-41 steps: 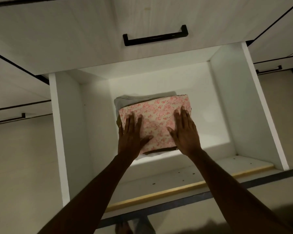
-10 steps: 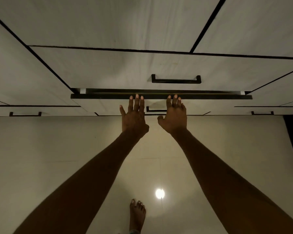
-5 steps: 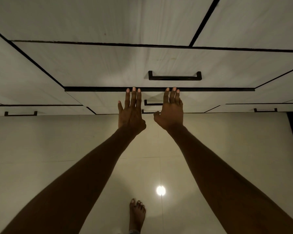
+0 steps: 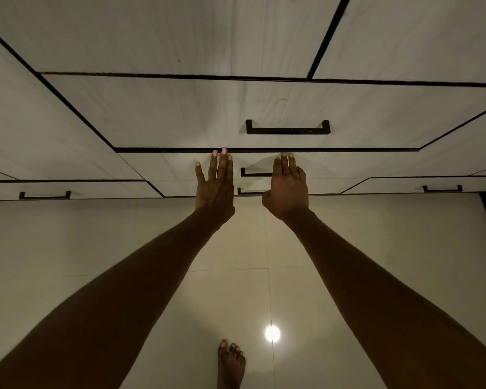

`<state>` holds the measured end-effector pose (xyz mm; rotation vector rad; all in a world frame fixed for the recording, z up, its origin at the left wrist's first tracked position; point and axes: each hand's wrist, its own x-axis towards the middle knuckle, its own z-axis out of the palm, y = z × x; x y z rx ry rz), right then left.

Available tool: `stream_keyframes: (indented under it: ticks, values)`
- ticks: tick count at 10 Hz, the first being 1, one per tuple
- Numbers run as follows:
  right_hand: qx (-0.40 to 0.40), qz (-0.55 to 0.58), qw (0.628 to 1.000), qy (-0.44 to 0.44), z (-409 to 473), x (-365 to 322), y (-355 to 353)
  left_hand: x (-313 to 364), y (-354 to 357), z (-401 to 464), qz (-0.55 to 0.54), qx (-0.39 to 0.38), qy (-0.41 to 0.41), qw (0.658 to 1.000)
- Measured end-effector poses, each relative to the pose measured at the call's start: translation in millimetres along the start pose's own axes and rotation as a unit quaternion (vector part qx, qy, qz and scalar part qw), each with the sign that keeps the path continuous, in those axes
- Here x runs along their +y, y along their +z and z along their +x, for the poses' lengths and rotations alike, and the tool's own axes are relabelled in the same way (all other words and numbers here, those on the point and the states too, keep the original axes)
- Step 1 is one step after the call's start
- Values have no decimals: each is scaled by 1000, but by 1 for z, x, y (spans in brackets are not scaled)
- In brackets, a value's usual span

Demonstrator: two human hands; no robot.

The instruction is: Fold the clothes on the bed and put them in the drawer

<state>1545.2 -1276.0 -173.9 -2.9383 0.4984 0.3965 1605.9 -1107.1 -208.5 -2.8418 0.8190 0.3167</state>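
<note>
The white drawer front (image 4: 163,167) with a black handle (image 4: 254,173) sits flush in the wardrobe, so the folded clothes inside are hidden. My left hand (image 4: 215,186) is flat against that front with straight fingers, fingertips at its top edge. My right hand (image 4: 286,189) lies flat beside it, covering the handle's right end. Both hands hold nothing.
Above is another drawer with a long black handle (image 4: 288,127). Further drawers with handles sit at the left (image 4: 44,195) and right (image 4: 442,188). Below is a glossy tiled floor (image 4: 68,248) with a light reflection, and a bare foot (image 4: 230,366) at the bottom edge.
The drawer, open with the pink floral fold under both hands earlier, has been pushed in. Over the last second its dark top gap closed and both hands moved forward with it.
</note>
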Motion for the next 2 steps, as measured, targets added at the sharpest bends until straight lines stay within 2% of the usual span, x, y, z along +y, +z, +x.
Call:
stream_keyframes:
  ticks: [1,2]
  values:
    - [-8,-4,1000,-7,-8,-1,1,3,-8,-2,-32,-21,-1,999]
    - [48,7,999,5,-24,1,-6,8,-22,-9,-35,-25,51,998]
